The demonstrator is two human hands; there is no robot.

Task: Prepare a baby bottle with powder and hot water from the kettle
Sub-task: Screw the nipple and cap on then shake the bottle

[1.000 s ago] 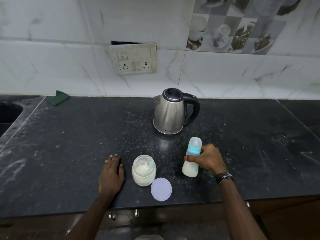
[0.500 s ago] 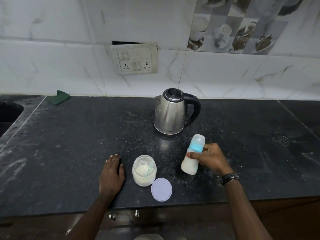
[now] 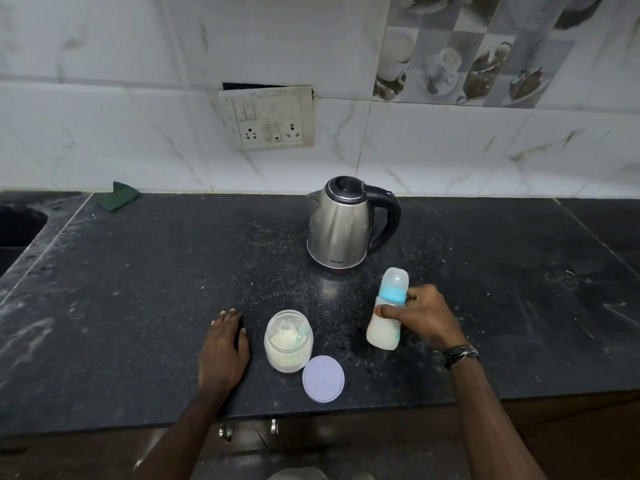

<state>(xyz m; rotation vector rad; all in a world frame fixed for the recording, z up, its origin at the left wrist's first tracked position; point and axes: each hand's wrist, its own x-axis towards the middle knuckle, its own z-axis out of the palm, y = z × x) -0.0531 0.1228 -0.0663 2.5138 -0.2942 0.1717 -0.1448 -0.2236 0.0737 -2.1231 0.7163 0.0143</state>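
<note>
My right hand [image 3: 420,315] grips a baby bottle [image 3: 386,327] with a blue collar and a clear cap, holding milky liquid; the bottle is tilted slightly, its base near the black counter [image 3: 138,306]. An open glass jar of white powder [image 3: 288,342] with a pale scoop inside stands to the left of the bottle. Its lilac lid [image 3: 323,378] lies flat just in front of it. My left hand [image 3: 223,348] rests palm down on the counter to the left of the jar. A steel kettle [image 3: 341,225] with a black handle stands behind the bottle, lid shut.
A green cloth [image 3: 117,196] lies at the back left by the wall. A sink [image 3: 17,226] opens at the far left. A socket plate [image 3: 268,116] is on the tiled wall. The counter's front edge runs just below my wrists.
My right hand lifted and tilted the bottle off the counter, and it stays tilted now. My left hand, the jar and the lid have not moved.
</note>
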